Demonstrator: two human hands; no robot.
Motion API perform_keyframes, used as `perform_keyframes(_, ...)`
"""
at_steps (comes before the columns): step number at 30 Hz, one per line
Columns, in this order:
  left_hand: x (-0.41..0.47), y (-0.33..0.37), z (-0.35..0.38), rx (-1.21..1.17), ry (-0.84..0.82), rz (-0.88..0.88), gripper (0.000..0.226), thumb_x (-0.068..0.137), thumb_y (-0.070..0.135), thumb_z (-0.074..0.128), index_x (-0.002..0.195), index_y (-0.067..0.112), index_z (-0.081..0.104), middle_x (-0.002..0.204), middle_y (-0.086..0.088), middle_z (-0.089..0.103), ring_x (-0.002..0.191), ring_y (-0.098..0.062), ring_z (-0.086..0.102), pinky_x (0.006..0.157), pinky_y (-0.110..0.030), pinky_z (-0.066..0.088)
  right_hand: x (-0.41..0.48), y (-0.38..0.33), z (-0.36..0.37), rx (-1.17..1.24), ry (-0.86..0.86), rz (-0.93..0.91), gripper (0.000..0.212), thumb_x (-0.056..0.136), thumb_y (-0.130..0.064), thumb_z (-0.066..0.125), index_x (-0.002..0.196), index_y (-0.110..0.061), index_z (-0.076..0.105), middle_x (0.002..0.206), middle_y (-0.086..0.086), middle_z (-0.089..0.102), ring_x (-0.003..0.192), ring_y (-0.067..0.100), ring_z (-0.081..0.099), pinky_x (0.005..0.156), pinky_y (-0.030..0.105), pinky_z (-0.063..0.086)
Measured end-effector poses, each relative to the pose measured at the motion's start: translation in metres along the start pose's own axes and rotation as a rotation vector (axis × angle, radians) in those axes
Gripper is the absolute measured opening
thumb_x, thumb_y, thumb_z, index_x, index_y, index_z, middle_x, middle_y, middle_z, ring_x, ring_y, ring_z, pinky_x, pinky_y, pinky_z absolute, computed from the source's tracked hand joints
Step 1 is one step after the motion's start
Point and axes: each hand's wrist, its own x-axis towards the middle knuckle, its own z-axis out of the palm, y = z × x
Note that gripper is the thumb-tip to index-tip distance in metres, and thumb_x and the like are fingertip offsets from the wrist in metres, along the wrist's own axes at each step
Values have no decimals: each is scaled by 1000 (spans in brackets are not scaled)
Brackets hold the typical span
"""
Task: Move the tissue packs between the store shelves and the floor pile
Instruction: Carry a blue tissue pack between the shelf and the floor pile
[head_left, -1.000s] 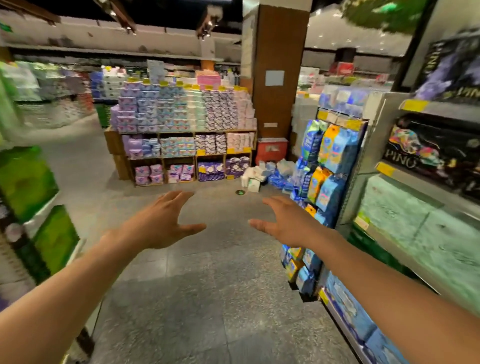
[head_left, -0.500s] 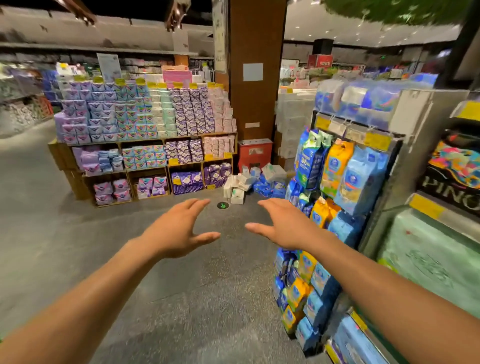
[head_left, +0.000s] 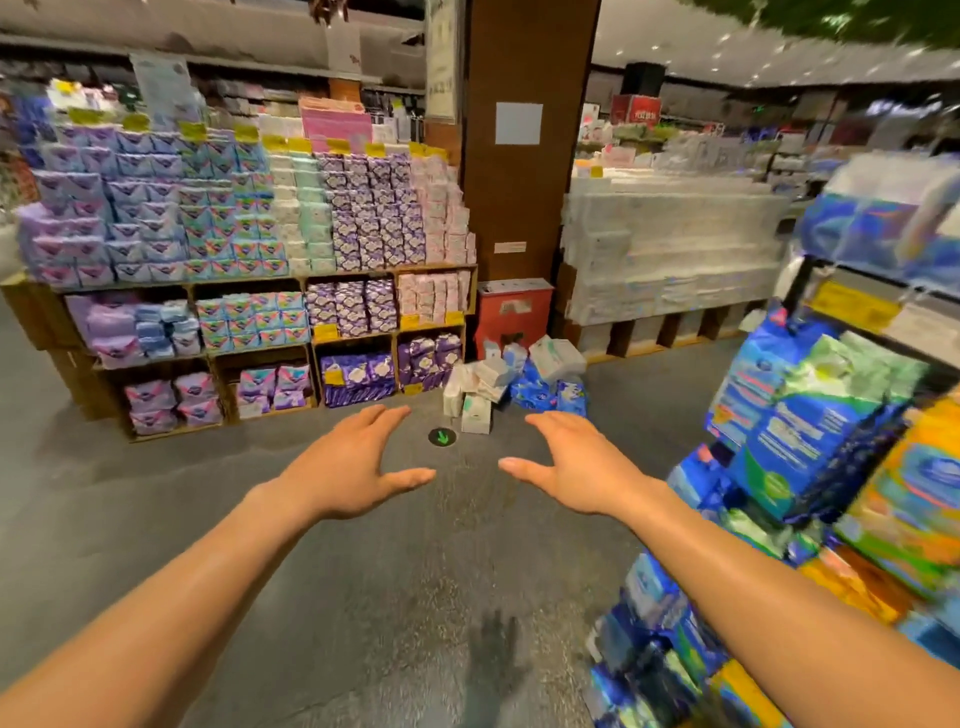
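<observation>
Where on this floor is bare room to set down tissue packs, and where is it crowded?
The grey floor is bare in front of the wooden shelf unit, left of the green arrow marker. Crowded: the floor pile beside the red box, and the rack of hanging packs at right.

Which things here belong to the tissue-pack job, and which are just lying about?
Job: floor pile of packs, wooden shelves, left hand, right hand (both empty).
Lying about: red box, green arrow floor marker, brown pillar.
</observation>
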Motion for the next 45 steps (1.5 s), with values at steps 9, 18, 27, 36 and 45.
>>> perform_keyframes(9,248,-69,-17,2,-38,189,122,62,100,23,158,26,18,162,-4,28,147,-21,30,119,-32,26,203,62,-9,94,26,180,92,88,-77,44,157,-17,29,163,5,30,150,24,26,119,50,30)
perform_keyframes(18,503,-95,22,13,-84,199,105,75,88,39,158,28,17,164,-2,25,147,-23,30,119,-36,30,432,178,-8,135,22,240,94,85,-82,44,153,-17,38,158,5,38,147,26,32,119,44,31)
perform_keyframes(27,734,-98,30,-46,-94,271,98,83,77,50,159,25,19,164,0,25,149,-20,25,120,-34,26,613,291,-46,140,10,310,57,88,-64,61,121,-17,58,121,6,60,110,26,56,89,37,46)
perform_keyframes(36,991,-107,81,-90,-113,392,110,73,90,43,156,20,28,158,-5,37,144,-26,35,116,-37,34,786,412,-55,131,44,427,73,90,-66,57,142,-15,52,141,9,56,129,30,52,106,40,41)
perform_keyframes(45,1210,-68,118,-118,-199,503,116,67,98,28,156,24,28,158,-1,37,145,-24,34,114,-44,37,906,537,-90,166,27,556,60,95,-47,64,144,-15,51,146,10,53,132,26,50,108,35,38)
